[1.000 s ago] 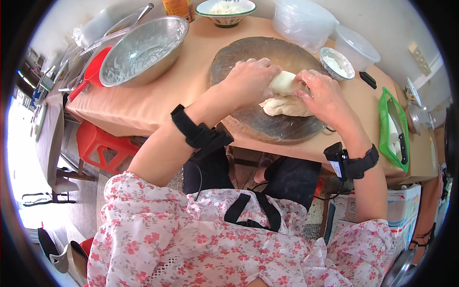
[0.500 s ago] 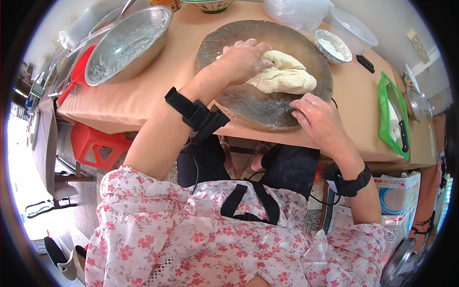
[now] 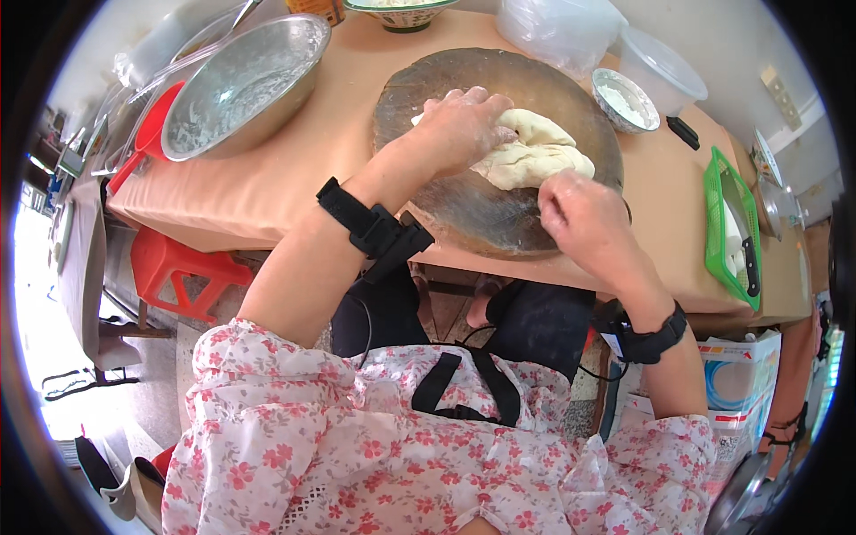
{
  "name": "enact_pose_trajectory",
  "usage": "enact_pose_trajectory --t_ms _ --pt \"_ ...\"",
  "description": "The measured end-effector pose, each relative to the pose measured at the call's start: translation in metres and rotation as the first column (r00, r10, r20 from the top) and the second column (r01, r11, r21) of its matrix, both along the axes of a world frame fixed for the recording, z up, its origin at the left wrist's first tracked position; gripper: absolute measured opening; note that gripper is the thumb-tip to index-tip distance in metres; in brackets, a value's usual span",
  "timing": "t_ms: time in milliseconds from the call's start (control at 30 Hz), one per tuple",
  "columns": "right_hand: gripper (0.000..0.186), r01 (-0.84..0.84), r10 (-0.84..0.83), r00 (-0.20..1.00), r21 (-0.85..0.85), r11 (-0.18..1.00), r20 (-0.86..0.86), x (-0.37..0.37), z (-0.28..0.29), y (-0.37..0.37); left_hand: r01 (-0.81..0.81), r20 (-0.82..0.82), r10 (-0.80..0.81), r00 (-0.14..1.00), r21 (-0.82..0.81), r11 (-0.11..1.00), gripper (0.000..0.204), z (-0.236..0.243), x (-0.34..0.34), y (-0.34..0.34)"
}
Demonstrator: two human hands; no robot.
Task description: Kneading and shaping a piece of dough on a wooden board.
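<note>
A lump of pale dough (image 3: 544, 156), folded and creased, lies on a round, dark wooden chopping board (image 3: 428, 201). My left hand (image 3: 468, 129) rests over the dough's left end, its fingers bent across it and holding it against the wood. Part of the dough is hidden under that palm. At the dough's near right edge is my right hand (image 3: 584, 214), curled into a fist with the knuckles against or very near it. Nothing shows inside the fist. Flour dusts both hands and the board.
A floury metal basin (image 3: 267, 111) and a red dipper (image 3: 147, 129) stand at the left. To the board's right are a small bowl of flour (image 3: 624, 100), a black object (image 3: 683, 133) and a green basket (image 3: 718, 223) with a knife (image 3: 751, 259). A patterned bowl (image 3: 403, 12) sits behind.
My right hand has curled from loosely bent fingers into a fist and come closer to the dough. My left hand stays on the dough. The whole view has shifted slightly.
</note>
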State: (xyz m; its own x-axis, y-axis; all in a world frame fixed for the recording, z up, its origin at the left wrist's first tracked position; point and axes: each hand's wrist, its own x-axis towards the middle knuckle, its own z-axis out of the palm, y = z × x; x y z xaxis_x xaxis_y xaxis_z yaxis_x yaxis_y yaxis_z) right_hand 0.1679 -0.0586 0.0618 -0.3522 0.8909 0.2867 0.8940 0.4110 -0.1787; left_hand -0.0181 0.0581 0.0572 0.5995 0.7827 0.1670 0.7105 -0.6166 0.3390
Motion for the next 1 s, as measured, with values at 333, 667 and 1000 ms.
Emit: enact_pose_trajectory --t_ms 333,667,1000 --pt "0.006 -0.016 0.005 0.999 0.313 0.950 0.036 0.002 0.002 0.040 -0.002 0.001 0.002 1.000 -0.004 1.000 0.048 0.000 0.001 -0.004" --pt "0.006 -0.108 0.129 0.990 0.281 0.954 -0.056 0.010 0.011 0.012 -0.014 -0.021 0.014 1.000 0.003 1.000 0.050 -0.003 -0.001 0.000" --pt "0.007 -0.031 0.022 0.995 0.080 0.996 0.102 0.009 -0.013 -0.012 0.001 0.019 -0.001 1.000 0.025 1.000 0.048 -0.005 -0.003 -0.003"
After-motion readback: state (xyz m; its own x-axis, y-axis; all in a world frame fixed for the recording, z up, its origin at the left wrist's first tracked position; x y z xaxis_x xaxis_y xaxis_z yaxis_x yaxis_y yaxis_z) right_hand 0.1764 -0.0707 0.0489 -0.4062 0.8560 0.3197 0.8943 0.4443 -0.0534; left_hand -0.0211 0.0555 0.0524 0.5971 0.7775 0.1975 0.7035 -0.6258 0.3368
